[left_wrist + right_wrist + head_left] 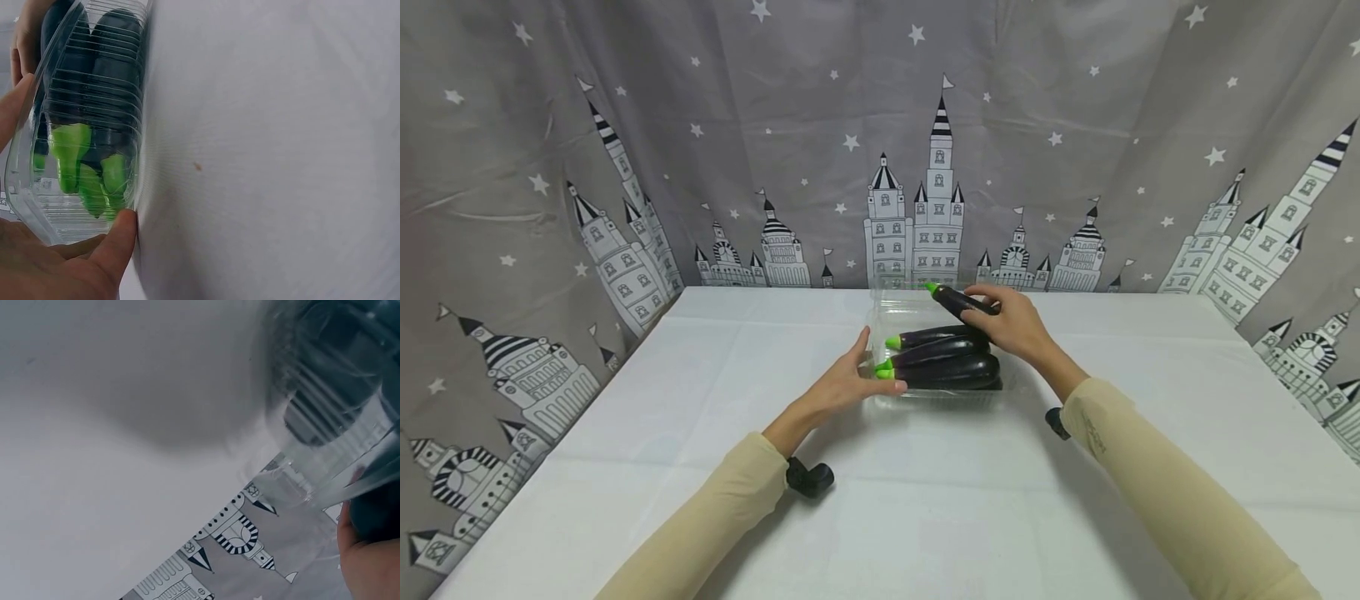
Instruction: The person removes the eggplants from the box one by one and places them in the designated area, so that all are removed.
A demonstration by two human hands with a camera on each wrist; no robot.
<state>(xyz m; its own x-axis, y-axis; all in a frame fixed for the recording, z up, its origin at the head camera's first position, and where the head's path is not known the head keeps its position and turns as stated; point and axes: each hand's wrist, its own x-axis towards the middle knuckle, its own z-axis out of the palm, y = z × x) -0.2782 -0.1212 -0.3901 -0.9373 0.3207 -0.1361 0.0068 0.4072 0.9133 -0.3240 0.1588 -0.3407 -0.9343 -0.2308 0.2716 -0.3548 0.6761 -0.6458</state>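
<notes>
A clear plastic container point(887, 317) sits on the white table with several dark purple eggplants point(951, 371) lying in it, their green stems toward the left. My right hand point(1015, 325) grips one eggplant point(953, 300) above the container's back right part, its green stem pointing to the back left. In the right wrist view that eggplant point(375, 515) shows dark against the fingers. My left hand point(846, 379) rests at the container's left side, fingers spread along the wall. From the left wrist, a fingertip point(125, 222) touches the container's lower edge near the green stems point(72, 150).
The white-covered table point(715, 375) reaches back to a grey curtain point(805, 108) printed with castles and stars. Black wrist-worn devices, one by the left wrist point(810, 477) and one by the right wrist point(1057, 422), stick out under the sleeves.
</notes>
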